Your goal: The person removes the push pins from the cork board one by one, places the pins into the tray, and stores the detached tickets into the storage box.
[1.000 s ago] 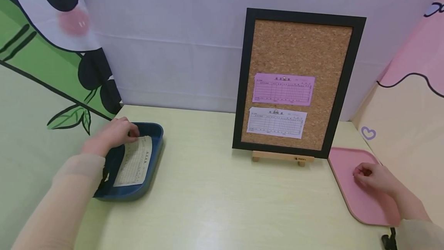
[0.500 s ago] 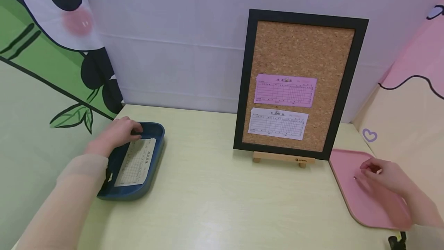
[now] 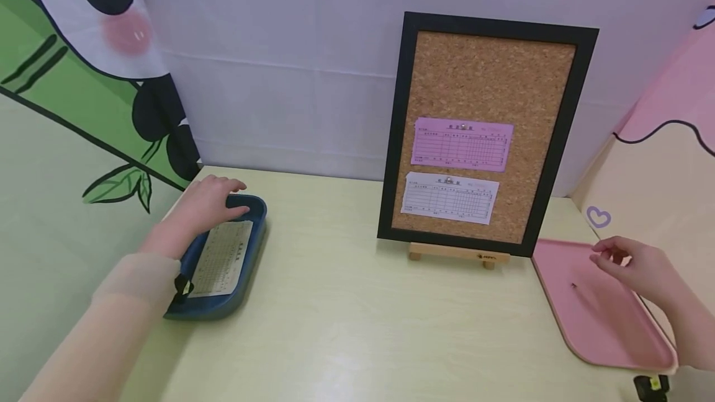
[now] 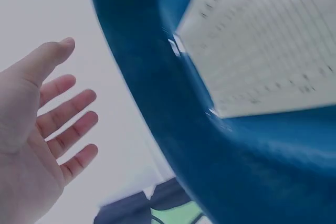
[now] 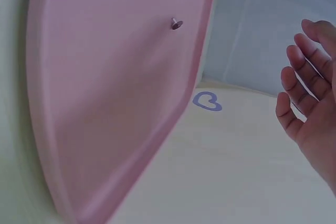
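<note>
My left hand (image 3: 209, 203) hovers over the far end of a blue tray (image 3: 258, 228), thumb and fingers spread, holding nothing. A printed paper slip (image 3: 223, 256) lies inside that tray; the left wrist view shows its table lines. On the right, my right hand (image 3: 637, 265) is raised above a pink tray (image 3: 603, 327), its fingers loosely bent and nothing in them. A single metal thumbtack (image 5: 176, 23) lies on the pink tray, left of that hand in the head view.
A black-framed cork board (image 3: 486, 79) stands on a small wooden easel (image 3: 458, 252) at the back. Pinned to it are a purple slip (image 3: 461, 144) and, below, a white slip (image 3: 449, 198). A printed cloth wall (image 3: 279, 67) rises behind the table (image 3: 335, 303).
My left fingers have spread and lifted off the slip's far end, leaving it in the blue tray. My right hand has risen and moved right, uncovering the thumbtack on the pink tray.
</note>
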### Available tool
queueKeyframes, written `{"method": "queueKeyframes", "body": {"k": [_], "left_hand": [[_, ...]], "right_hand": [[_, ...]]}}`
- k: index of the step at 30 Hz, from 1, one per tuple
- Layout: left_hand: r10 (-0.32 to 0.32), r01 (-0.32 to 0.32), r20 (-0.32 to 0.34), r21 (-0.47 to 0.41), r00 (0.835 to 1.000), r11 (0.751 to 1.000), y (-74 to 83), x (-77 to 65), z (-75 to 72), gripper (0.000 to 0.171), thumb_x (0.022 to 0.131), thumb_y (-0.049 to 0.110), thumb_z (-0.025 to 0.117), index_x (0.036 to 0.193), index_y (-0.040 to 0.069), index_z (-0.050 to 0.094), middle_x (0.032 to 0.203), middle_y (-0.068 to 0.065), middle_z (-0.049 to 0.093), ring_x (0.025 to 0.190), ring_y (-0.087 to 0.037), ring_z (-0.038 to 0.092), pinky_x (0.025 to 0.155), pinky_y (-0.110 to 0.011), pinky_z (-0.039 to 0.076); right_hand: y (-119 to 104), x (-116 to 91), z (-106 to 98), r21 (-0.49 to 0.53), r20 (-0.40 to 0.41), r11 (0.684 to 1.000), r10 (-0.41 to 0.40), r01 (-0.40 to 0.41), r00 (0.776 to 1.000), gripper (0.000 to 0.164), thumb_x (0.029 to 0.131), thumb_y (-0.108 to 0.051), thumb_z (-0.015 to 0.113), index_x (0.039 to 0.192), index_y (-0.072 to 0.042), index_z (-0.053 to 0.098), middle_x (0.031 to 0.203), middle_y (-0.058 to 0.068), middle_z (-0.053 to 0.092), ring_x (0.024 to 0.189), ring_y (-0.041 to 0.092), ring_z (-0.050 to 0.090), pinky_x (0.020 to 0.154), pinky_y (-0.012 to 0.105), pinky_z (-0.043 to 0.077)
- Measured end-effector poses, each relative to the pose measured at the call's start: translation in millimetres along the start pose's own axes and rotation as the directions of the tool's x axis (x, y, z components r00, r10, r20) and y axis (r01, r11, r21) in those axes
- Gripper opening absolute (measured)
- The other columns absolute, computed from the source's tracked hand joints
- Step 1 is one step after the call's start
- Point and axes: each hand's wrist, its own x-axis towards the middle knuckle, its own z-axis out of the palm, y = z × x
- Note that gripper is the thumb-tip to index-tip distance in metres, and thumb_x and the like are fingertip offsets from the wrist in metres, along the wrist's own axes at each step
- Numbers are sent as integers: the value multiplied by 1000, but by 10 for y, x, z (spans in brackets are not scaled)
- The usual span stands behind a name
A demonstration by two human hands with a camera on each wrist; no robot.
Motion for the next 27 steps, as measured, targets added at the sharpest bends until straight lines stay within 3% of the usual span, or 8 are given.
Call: {"method": "queueKeyframes", "body": {"k": [8,16,22,27], "left_hand": [[-35,33,-114,-22,993,999,266,-34,-171,54,84,32,70,127,4,55,129,-24,54,119,-43,42,96,-64,30],[-61,47,-193,-75,979,996,538,-84,-315,52,86,33,67,128,4,54,130,-24,51,122,-44,38,99,-64,26],[-69,22,-345,-136,936,990,758,-114,-379,48,84,30,69,123,4,57,127,-22,54,120,-42,41,94,-63,29],[-69,-9,-427,-178,902,984,923,-113,-393,46,83,27,71,121,4,58,126,-21,54,119,-43,41,94,-63,30]], "right_hand": [[-145,76,-113,-37,-73,999,-6,3,997,17,81,-14,72,94,-6,64,71,-13,51,66,-8,38,51,17,32],[-398,124,-195,-43,-119,999,20,-26,993,22,81,-19,73,95,-4,64,75,1,55,69,-9,36,51,17,32],[-593,147,-248,-44,-159,998,41,-48,986,25,82,-20,72,98,-3,63,82,10,59,70,-11,35,56,14,32],[-759,173,-274,-20,-208,998,47,-52,977,26,83,-19,72,103,-3,64,84,-2,58,74,-12,37,63,13,33]]}}
